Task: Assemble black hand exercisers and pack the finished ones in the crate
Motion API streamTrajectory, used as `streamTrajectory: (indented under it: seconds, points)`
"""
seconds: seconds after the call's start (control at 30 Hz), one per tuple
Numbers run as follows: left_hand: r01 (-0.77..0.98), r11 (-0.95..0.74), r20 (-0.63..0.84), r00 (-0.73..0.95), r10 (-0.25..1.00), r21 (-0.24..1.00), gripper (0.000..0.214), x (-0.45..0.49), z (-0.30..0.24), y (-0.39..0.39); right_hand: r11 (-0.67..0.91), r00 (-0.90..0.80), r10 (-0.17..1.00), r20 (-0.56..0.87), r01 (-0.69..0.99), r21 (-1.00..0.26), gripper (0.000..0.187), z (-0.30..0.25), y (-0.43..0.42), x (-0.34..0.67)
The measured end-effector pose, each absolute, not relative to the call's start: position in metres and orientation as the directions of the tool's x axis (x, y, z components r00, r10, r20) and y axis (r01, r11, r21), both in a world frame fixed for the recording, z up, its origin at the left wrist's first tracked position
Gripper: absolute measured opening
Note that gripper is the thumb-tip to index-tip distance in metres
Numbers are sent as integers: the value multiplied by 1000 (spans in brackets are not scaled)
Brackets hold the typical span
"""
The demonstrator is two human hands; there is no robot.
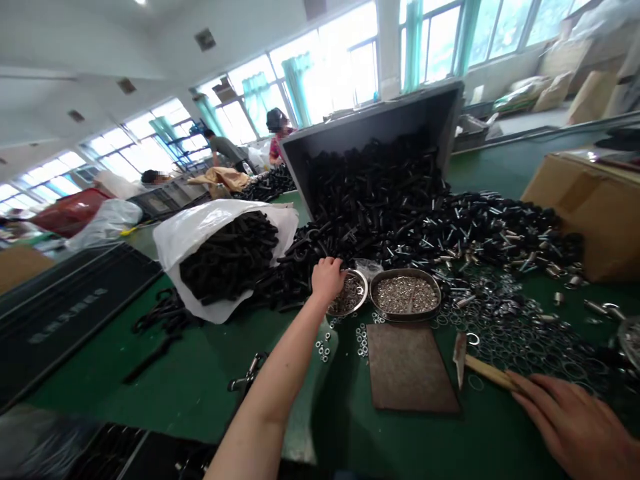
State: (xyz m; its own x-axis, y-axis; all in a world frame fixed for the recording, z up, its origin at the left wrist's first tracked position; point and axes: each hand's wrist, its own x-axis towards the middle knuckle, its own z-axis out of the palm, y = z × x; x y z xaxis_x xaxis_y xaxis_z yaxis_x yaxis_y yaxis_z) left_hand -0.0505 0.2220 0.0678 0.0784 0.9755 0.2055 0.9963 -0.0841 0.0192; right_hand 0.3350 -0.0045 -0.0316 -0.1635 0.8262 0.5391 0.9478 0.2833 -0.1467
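Note:
My left hand (328, 278) reaches to the near edge of a heap of black curved parts (395, 213), beside a round metal dish (364, 299). Its fingers are curled, and what they hold, if anything, is hidden. At the lower right, my right hand (575, 420) is closed around the wooden handle of a hammer (487, 373). The hammer's head stands just right of a flat brown metal plate (410, 367). Behind that plate sits an oval metal tin (406, 293) of small shiny pieces. Small washers (362, 340) lie left of the plate.
A grey crate (370, 123) tips its black parts onto the green table (200, 373). A white sack (187, 227) of black parts lies left. Thin rings (530, 343) and metal pieces spread right, near a cardboard box (595, 213). Several people work in the background.

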Motion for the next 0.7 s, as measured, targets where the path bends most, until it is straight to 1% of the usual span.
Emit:
streamTrajectory:
  seconds: [0.1,0.23,0.37,0.43,0.53,0.6,0.63,0.7]
  points:
    - [1000,-6,179,8,984,-13,36,-29,68,260,297,-237,851,468,953,-57,29,-21,-4,327]
    - [996,75,102,-69,992,-51,37,-23,67,286,260,-209,902,379,962,-87,26,-5,1,322]
    - [993,76,36,-73,997,-91,35,-26,68,294,220,-173,929,327,969,-111,26,18,20,329]
    - [991,68,29,-65,997,-114,35,-29,70,293,163,-126,943,309,982,-97,25,29,37,340]
    - [982,38,107,-18,994,-186,35,-33,70,285,16,-10,980,198,999,-30,29,38,65,365]
    - [976,14,167,23,986,-220,34,-37,71,278,-46,44,994,100,999,10,32,37,83,380]
    - [976,4,191,39,981,-218,34,-39,73,274,-59,58,997,57,998,19,33,35,91,387]
    - [985,1,247,42,968,-171,35,-44,80,269,-66,66,998,-4,998,16,29,30,105,397]
